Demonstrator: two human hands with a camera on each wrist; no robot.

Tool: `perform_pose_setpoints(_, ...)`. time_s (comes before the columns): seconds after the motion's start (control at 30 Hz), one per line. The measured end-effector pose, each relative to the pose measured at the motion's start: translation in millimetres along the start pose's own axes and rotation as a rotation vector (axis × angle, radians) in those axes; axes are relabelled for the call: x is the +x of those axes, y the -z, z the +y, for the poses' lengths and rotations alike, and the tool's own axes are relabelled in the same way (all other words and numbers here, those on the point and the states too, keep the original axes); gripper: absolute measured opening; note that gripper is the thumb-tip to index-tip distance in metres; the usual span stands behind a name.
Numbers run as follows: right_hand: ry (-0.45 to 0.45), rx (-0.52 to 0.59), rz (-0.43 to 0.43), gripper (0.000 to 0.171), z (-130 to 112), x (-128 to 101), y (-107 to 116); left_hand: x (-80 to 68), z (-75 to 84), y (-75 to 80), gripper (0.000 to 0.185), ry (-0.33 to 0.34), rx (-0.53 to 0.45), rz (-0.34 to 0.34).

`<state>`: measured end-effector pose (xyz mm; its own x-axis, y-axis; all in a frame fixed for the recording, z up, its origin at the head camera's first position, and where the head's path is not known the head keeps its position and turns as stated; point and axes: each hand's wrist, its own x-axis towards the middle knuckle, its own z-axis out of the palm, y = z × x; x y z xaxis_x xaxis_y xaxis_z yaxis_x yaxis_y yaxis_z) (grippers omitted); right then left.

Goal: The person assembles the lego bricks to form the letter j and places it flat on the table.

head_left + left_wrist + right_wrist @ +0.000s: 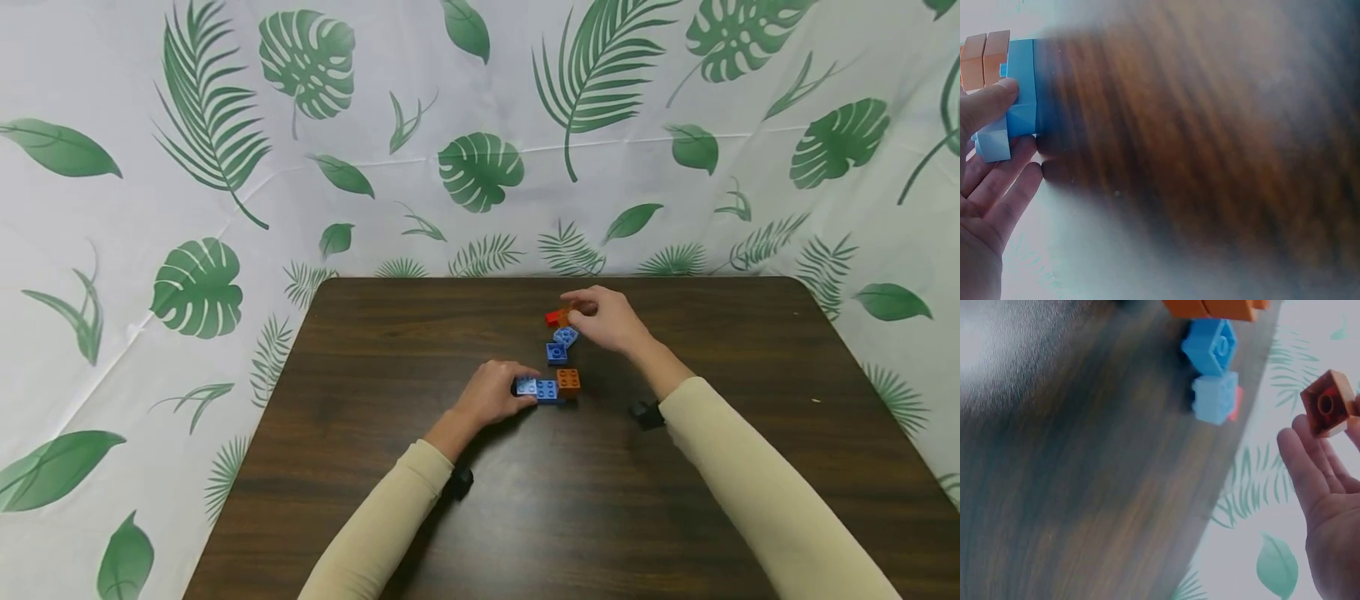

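Note:
My left hand (491, 392) grips a small built piece, thumb on the near side and fingers on the far side. It has a blue brick (546, 391) at the bottom, a light blue brick (527, 386) on its left part and orange bricks (568, 379) on the right. The left wrist view shows the thumb pressing the blue side (1022, 81). Farther back, my right hand (611, 321) pinches a square orange brick (1329, 403), its hollow underside showing in the right wrist view.
Between the hands lie a blue brick (557, 354) and a light blue brick (566, 336), both loose. A red brick (553, 317) sits just beyond them. Leaf-patterned cloth (480, 225) hangs behind the dark wooden table (420, 325).

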<state>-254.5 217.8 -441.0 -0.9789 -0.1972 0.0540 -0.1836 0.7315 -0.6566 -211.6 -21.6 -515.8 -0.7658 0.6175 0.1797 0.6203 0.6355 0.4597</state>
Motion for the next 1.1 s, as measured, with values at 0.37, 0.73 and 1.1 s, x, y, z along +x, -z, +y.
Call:
perform_pose_setpoints(0.37,-0.025,0.156,-0.198,0.033,1,-19,26,-1.7,-2.1,-0.7,0.037,0.015,-0.023,0.003)
perform_pose_setpoints(0.73,0.139,0.081,-0.331,0.020,-8,-49,12,-1.2,-1.1,-0.7,0.037,0.023,-0.020,0.003)
perform_pose_setpoints(1.1,0.218,-0.024,-0.225,0.019,-4,-59,0,-1.7,1.1,-0.8,0.038,0.044,-0.011,0.002)
